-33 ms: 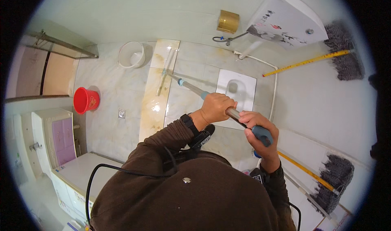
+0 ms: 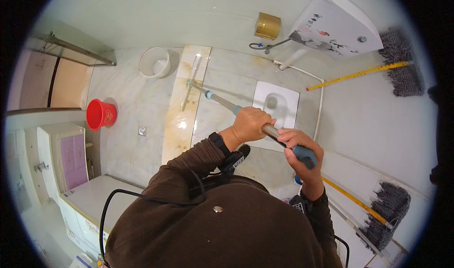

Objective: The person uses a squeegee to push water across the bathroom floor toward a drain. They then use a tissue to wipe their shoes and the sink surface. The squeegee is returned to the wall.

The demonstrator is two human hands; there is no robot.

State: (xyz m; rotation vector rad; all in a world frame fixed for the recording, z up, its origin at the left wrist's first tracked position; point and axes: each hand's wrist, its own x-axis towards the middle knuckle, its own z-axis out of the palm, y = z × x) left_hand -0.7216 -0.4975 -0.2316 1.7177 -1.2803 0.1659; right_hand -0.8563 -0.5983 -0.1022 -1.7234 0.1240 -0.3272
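I hold a long-handled floor squeegee [image 2: 221,102] in both hands. My left hand [image 2: 250,125] is closed around the middle of its metal pole. Near the blue-grey end grip, my right hand [image 2: 303,157] is wrapped around the pole, thumb along it. The pole slants away to the far left. Its narrow pale bar lies on the wet tiled strip [image 2: 178,142], which has yellowish-brown stains. Right of the pole, a white squat toilet [image 2: 288,94] is set in the floor, partly behind my left hand.
A white bucket [image 2: 147,69] and a red bucket [image 2: 101,114] stand on the left, near a floor drain [image 2: 142,130]. Two dark mops [image 2: 399,62] with yellow poles are at the right wall. A cistern [image 2: 331,24] and a gold paper holder [image 2: 267,26] hang on the far wall.
The view has shifted very slightly, and the squeegee's bar sits a touch further left on the stained strip. Both hands keep the same hold.
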